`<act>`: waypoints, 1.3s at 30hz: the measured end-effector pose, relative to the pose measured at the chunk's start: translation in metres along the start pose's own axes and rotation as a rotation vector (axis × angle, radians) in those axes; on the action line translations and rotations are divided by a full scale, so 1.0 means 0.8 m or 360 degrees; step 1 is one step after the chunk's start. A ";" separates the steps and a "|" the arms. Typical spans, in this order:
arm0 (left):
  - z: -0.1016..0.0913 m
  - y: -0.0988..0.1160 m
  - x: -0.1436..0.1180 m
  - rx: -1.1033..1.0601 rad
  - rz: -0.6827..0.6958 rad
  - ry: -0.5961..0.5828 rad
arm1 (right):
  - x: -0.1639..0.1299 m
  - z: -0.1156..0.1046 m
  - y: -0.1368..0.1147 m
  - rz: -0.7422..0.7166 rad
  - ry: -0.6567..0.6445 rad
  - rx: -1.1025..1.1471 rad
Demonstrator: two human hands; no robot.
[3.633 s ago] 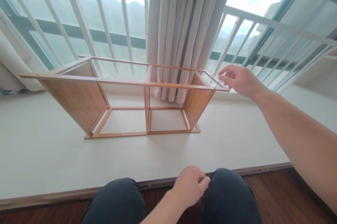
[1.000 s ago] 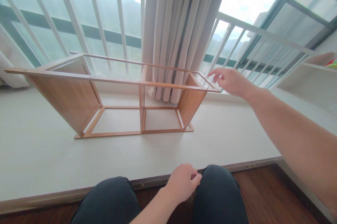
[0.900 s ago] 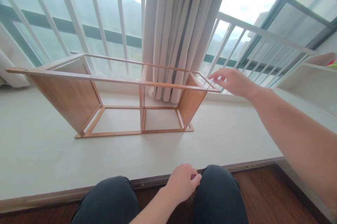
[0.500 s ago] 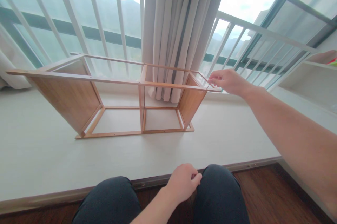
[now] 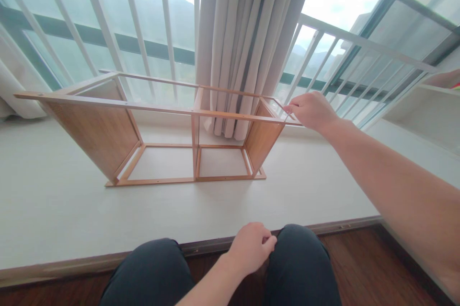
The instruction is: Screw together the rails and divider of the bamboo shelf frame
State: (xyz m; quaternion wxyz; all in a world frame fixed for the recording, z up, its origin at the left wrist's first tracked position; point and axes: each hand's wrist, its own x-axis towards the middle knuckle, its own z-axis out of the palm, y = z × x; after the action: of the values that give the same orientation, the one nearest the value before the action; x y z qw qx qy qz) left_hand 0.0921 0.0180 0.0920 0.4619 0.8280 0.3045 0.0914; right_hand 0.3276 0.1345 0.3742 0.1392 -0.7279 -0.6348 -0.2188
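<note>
A wooden shelf frame (image 5: 194, 114) lies on its side on the pale surface, with solid end panels, a middle divider and open rails. At the right end of its upper front rail, my right hand (image 5: 309, 108) pinches a thin metal hex key (image 5: 287, 117). The key points down at the rail near the corner; its tip is too small to see clearly. My left hand (image 5: 249, 247) hangs curled between my knees, apart from the frame. Its fingers are closed, and whatever they may hold is hidden.
Behind the frame hangs a grey curtain (image 5: 240, 47), with white railings (image 5: 132, 23) and windows on both sides. A white shelf unit (image 5: 427, 109) stands at the right. The pale platform (image 5: 154, 219) ends in a dark edge before my knees, above a dark wooden floor (image 5: 355, 258).
My right hand has turned slightly at the frame's corner, the fingers rolling over the hex key. My left hand keeps its place. The view has shifted a little.
</note>
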 end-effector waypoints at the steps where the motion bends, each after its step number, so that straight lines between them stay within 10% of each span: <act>1: 0.000 0.000 0.000 -0.0003 0.0003 0.0004 | 0.000 -0.001 -0.002 0.0007 -0.0008 -0.0031; 13: 0.000 0.002 -0.002 0.0036 -0.0003 -0.0012 | -0.002 -0.005 -0.015 0.0130 -0.0040 -0.0013; 29: -0.006 0.008 -0.007 0.0061 -0.0004 0.0019 | -0.012 0.002 0.009 0.0071 -0.0377 0.1068; 39: -0.004 0.006 -0.006 0.0071 -0.0072 -0.0022 | 0.013 0.007 0.041 -0.0247 -0.0582 0.1210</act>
State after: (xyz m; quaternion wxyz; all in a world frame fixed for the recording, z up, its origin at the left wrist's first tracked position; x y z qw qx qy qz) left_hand 0.0889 0.0156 0.0985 0.4473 0.8316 0.3220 0.0684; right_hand 0.3616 0.1411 0.3770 0.2658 -0.6017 -0.7374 0.1535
